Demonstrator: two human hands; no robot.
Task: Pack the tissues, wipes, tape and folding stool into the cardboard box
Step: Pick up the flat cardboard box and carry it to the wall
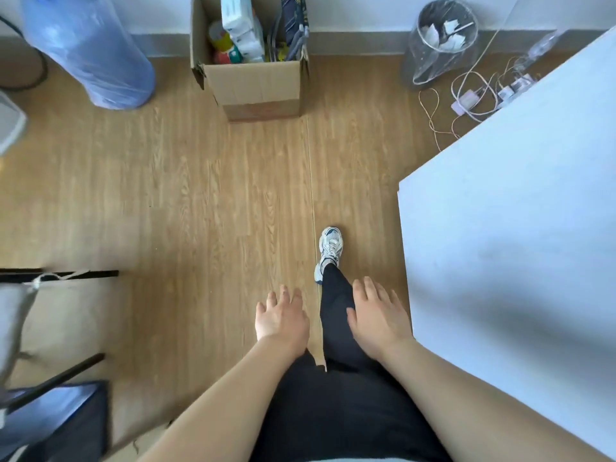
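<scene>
An open cardboard box (pixel 256 88) stands on the wood floor against the far wall. Inside it I see white tissue packs (pixel 241 25), a yellow and red container (pixel 221 41) and a dark patterned folded item (pixel 293 25) standing at its right side. My left hand (pixel 281 318) and my right hand (pixel 378 315) hover low in front of me, palms down, fingers spread, both holding nothing. They are far from the box, over my black trousers and one white sneaker (pixel 330 251).
A white table (pixel 516 211) fills the right side. A clear-bagged waste bin (pixel 443 38) and tangled cables with chargers (pixel 473 98) lie at the back right. A blue water bottle (pixel 90 51) stands back left. Black-framed furniture (pixel 56 371) sits at the left.
</scene>
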